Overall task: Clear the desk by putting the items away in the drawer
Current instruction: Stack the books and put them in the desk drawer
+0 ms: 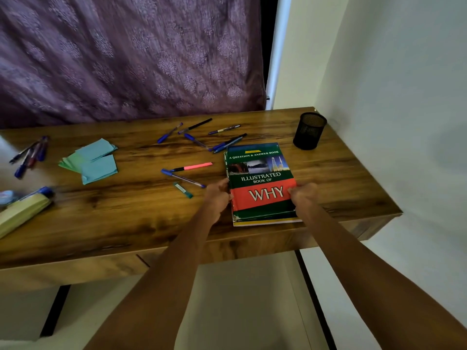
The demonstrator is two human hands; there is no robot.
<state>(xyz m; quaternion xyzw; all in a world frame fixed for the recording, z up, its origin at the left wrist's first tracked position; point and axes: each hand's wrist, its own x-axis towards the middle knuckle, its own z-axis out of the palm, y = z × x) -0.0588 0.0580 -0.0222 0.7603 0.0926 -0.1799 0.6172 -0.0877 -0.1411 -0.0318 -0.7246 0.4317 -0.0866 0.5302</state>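
A stack of books [260, 173], topped by a green and red "Illustrated Book of Why", lies at the right of the wooden desk [131, 210]. My left hand [217, 198] grips the stack's left edge and my right hand [302, 197] grips its right edge. Several blue and black pens [199, 133] are scattered behind the books. A pink highlighter [193, 167], a blue pen [183, 178] and a small teal eraser [183, 190] lie just left of the books. The drawer fronts [75, 271] under the desk edge are closed.
A black mesh pen cup [309, 130] stands at the back right corner. Blue and green sticky notes [92, 160] lie left of centre. More pens [31, 155] and a yellow pouch [22, 210] are at the far left. A purple curtain hangs behind; a white wall is on the right.
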